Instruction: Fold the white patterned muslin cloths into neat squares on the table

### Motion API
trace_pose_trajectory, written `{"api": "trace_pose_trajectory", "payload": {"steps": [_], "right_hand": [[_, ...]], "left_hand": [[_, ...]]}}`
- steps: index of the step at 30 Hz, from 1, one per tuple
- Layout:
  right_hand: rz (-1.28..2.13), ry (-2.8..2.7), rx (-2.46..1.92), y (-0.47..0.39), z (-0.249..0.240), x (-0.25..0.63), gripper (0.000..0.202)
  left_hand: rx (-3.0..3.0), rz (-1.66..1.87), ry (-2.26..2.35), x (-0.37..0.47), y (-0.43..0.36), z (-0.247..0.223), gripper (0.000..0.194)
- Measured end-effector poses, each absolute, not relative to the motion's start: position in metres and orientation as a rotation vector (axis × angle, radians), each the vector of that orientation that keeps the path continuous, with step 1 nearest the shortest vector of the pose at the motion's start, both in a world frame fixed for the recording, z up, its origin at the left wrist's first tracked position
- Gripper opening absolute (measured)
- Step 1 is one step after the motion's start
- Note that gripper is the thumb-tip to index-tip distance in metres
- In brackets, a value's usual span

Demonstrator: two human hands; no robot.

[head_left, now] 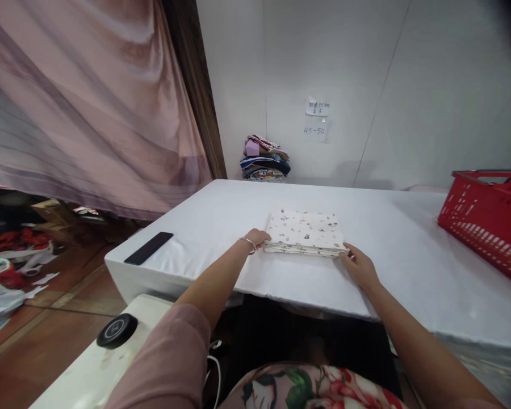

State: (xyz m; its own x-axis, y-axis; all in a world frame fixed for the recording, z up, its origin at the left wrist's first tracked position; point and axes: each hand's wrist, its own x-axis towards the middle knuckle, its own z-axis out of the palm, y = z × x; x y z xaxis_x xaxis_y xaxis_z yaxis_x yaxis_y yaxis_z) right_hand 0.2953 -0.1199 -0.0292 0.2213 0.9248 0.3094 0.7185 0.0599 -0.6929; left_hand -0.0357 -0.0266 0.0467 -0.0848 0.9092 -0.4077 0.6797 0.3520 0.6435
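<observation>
A folded white cloth with small dark and beige prints lies flat on the white-covered table, its layered edge facing me. At its left front corner my left hand, with a bracelet at the wrist, has its fingers closed on the edge. My right hand pinches the right front corner between thumb and fingers.
A red plastic basket stands at the table's right. Folded fabrics are stacked beyond the back edge by the wall. On the left lies a black flat object; a round black object sits on a lower white surface. A pink curtain hangs left.
</observation>
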Motion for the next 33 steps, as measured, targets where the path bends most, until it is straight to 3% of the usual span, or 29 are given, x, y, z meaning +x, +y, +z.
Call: {"api": "trace_pose_trajectory", "payload": {"steps": [9,18,27,33], "right_hand": [[0.345,-1.526,-1.667,-0.119,-0.027,0.294,0.053],[0.643,-1.233,-1.630,-0.117,-0.010,0.296,0.045],[1.033,-1.153,-1.789,-0.097,0.001,0.302,0.038],[0.941,-1.193,-1.763,-0.100,-0.002,0.301,0.037]], "left_hand": [[1.446,0.300,1.902,-0.029,-0.032,0.048,0.023],[1.542,0.297,1.884,-0.030,-0.030,0.048,0.030],[1.735,0.240,1.890,-0.029,-0.014,0.051,0.021],[1.778,0.248,1.878,-0.029,-0.013,0.057,0.012]]}}
